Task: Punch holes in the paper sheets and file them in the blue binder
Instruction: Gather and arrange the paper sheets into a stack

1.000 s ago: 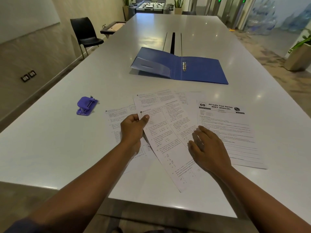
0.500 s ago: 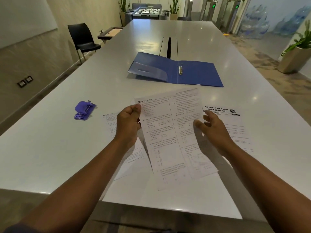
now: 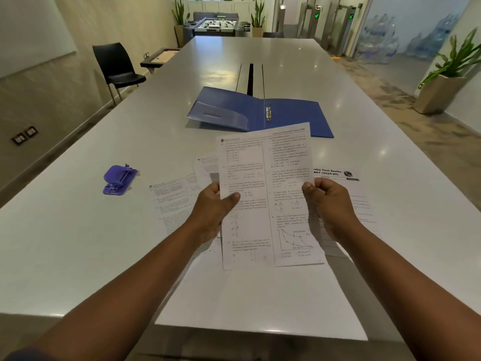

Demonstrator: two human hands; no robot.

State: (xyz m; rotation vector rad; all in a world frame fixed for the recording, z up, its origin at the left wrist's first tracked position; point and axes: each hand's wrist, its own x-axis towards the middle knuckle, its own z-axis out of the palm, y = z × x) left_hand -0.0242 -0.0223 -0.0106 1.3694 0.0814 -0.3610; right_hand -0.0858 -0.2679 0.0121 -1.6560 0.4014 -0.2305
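One long white surface (image 3: 260, 295) fills most of my view, running away from me toward the far end of the room. A black chair (image 3: 117, 70) stands off its left edge, and a potted plant (image 3: 447, 82) sits on the floor to the right.

Blue binder (image 3: 294, 118) lies open flat on the surface, ahead of the hands, ring mechanism (image 3: 268, 113) at its spine, left cover with a clear pocket slightly raised.

Held sheet (image 3: 265, 194) is lifted off the surface and tilted up toward me, portrait, printed in two columns with a graph near the bottom right. Its top edge overlaps the binder's near edge in my view; I can't tell if they touch.

Left hand (image 3: 214, 211) grips the sheet's left edge at about mid height: thumb on the printed face, fingers curled behind the page. I can't tell whether a second sheet is pinched behind it. Right hand (image 3: 329, 201) grips the right edge at about the same height, thumb tip on the front, fingers curled round the back. So the sheet spans between both hands, edges pinched, middle unsupported.

More sheets lie flat on the surface below: loose sheets (image 3: 174, 201) fanned out to the left, and a headed sheet (image 3: 346, 188) to the right, partly covered by the right hand.

Purple hole punch (image 3: 119, 179) sits on the surface well left of the papers, apart from both hands.
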